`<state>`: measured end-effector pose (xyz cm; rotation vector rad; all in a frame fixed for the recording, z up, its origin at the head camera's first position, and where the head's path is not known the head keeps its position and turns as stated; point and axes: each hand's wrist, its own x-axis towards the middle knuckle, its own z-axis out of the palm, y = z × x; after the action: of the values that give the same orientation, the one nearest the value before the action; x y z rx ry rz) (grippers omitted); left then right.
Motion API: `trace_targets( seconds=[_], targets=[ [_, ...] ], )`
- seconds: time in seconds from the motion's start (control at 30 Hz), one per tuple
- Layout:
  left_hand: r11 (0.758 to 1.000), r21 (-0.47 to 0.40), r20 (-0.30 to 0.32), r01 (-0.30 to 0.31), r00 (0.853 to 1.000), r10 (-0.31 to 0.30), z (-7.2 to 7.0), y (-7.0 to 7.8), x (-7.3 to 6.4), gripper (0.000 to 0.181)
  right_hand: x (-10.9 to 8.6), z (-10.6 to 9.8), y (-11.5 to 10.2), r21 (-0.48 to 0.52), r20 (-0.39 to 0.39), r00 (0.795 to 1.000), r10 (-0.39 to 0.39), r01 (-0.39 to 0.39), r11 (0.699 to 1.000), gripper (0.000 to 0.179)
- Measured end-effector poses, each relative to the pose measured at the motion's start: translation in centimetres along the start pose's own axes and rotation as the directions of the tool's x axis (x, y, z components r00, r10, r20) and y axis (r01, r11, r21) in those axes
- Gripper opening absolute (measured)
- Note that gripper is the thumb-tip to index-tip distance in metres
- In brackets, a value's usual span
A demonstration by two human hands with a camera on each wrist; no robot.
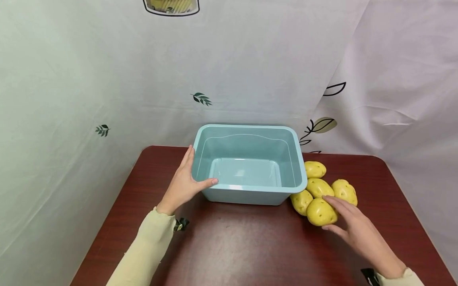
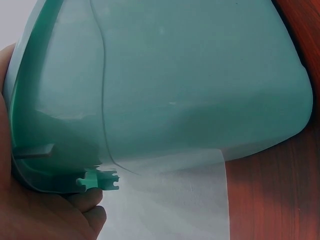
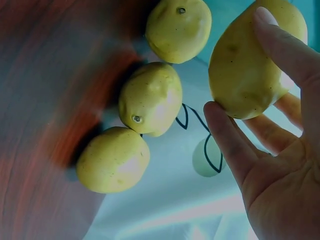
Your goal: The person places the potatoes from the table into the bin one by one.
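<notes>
Dark-red table (image 1: 229,242): left hand (image 1: 183,186) grips a bin (image 1: 250,188), right hand (image 1: 363,232) pinches one potato (image 1: 319,213); only the head view shows all five.

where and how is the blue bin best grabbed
Probably the left end of the blue bin, by its rim, coming from the left: it juts outward, giving an edge to hook, and the left hand grips there. Potatoes crowd the right end.
</notes>
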<state>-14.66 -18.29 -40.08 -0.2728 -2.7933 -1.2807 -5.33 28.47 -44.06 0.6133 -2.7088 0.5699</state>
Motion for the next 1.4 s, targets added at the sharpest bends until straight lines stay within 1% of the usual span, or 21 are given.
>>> trace_targets(
  seconds=[0.23, 0.37, 0.47, 0.77, 0.9, 1.13, 1.4],
  targets=[
    [1.000, 0.002, -0.004, -0.003, 1.000, 0.003, 0.1, 0.0, 0.0, 0.121, 0.5, -0.4, 0.2, 0.012, -0.045, 0.999, 0.009, -0.008, 1.000, 0.090],
    [1.000, 0.002, -0.005, -0.006, 1.000, 0.006, 0.1, -0.1, 0.0, 0.120, 0.8, -0.6, 0.4, 0.017, -0.070, 0.998, -0.009, 0.010, 1.000, 0.090],
    [1.000, 0.000, -0.006, -0.004, 1.000, 0.004, 0.2, -0.1, 0.0, 0.120, 1.0, -0.7, 0.3, 0.018, -0.079, 0.997, -0.008, 0.010, 1.000, 0.090],
    [1.000, -0.006, -0.006, -0.018, 1.000, 0.018, 0.2, -0.1, 0.1, 0.122, 1.3, -1.3, -0.1, 0.021, -0.112, 0.991, 0.070, -0.068, 0.997, 0.089],
    [1.000, -0.001, -0.011, -0.020, 1.000, 0.020, 0.2, -0.1, 0.1, 0.121, 1.6, -1.5, -0.3, 0.025, -0.131, 0.988, 0.087, -0.084, 0.996, 0.090],
    [1.000, 0.007, -0.012, -0.013, 1.000, 0.013, 0.2, -0.2, 0.0, 0.120, 2.3, -1.5, -0.5, 0.051, -0.195, 0.977, 0.082, -0.074, 0.996, 0.093],
    [1.000, 0.010, -0.005, -0.010, 1.000, 0.010, 0.1, 0.0, 0.1, 0.122, 3.3, -1.7, -1.0, 0.049, -0.251, 0.965, 0.074, -0.064, 0.997, 0.096]
  ],
)
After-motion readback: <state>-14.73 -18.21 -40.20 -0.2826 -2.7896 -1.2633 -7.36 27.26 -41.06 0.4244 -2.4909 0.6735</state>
